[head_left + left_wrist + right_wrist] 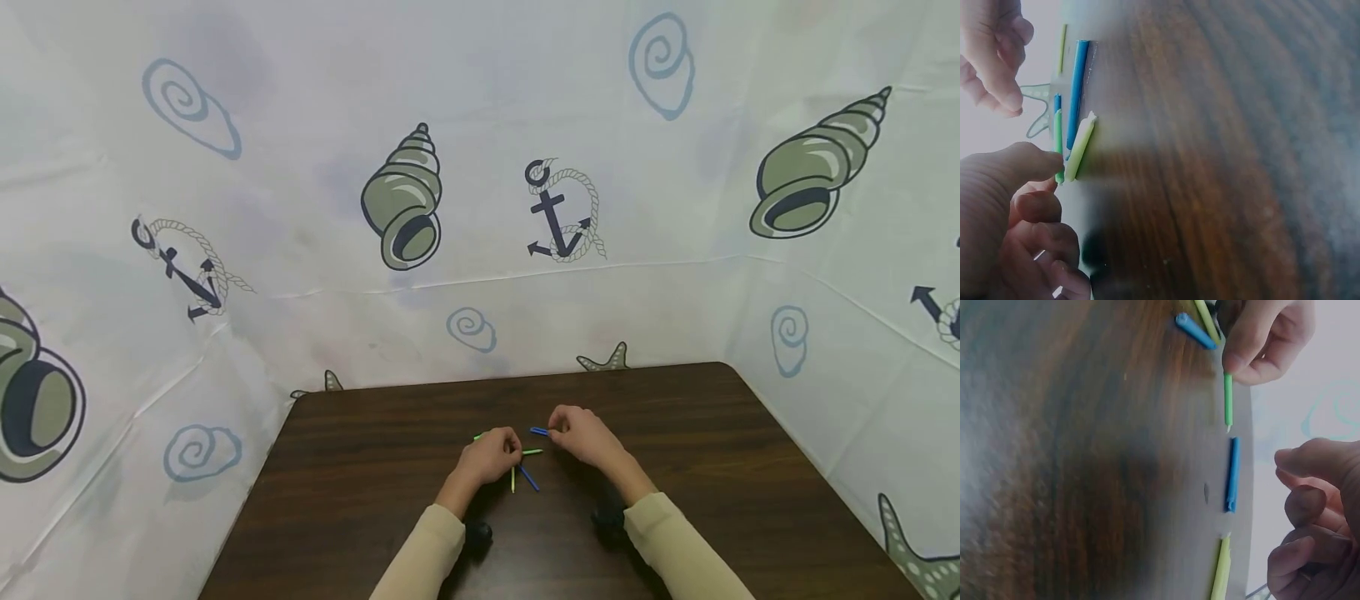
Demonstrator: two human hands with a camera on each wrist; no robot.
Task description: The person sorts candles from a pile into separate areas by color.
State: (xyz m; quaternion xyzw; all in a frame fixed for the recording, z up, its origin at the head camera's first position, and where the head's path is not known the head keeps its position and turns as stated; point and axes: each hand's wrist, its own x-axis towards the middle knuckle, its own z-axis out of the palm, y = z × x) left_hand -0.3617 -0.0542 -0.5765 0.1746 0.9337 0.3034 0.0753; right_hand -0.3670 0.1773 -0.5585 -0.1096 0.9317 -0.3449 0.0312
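Note:
My left hand (491,456) pinches a thin green candle (1228,403) between thumb and forefinger, its wick end pointing right. The right hand (583,433) hovers just beside a blue candle (1233,475), fingers loosely bent, thumb and forefinger apart with nothing between them. A second blue candle (1077,94) and a yellow candle (1082,147) lie on the near side of the left hand. Another yellow candle (1221,569) lies beyond the blue one, covered by the right hand in the head view. A green tip (477,437) shows behind the left hand.
The candles lie on a dark wooden table (360,500). White cloth (487,83) printed with shells and anchors hangs behind and around it. Black devices (477,537) are at both wrists, below the sleeves.

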